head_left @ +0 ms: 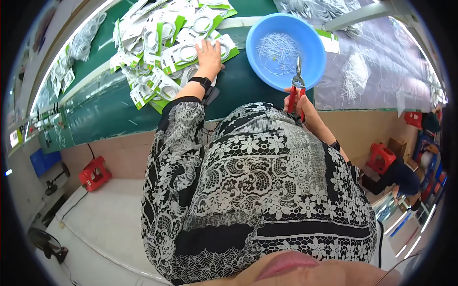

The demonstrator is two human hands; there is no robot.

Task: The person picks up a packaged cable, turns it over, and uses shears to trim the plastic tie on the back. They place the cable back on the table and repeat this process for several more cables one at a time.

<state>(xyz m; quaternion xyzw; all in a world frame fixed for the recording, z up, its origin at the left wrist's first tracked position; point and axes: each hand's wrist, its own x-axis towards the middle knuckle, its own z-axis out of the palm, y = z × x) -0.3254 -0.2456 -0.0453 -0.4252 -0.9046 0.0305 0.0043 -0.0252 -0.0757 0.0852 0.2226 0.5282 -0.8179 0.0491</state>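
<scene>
My right hand (305, 106) is closed round the red handles of a pair of pruning shears (298, 82), at the near rim of a blue plastic basin (318, 57). The shears' metal blades point away from me over the basin. Inside it lie many thin white plastic strips (279, 50). To the left, my left hand (209, 58) rests with its fingers spread on a carded pack (183, 53) holding a coiled white cable. It lies on a heap of similar white-and-green packs (152, 40). A dark watch or band is on my left wrist.
The packs and basin are on a green-topped workbench (238, 90). Clear plastic sheeting (381, 52) covers its right side, with a bag of white strips (353, 76) on it. Bagged coiled cables (86, 40) lie at left. Red stools (95, 173) stand below; another person is at far right.
</scene>
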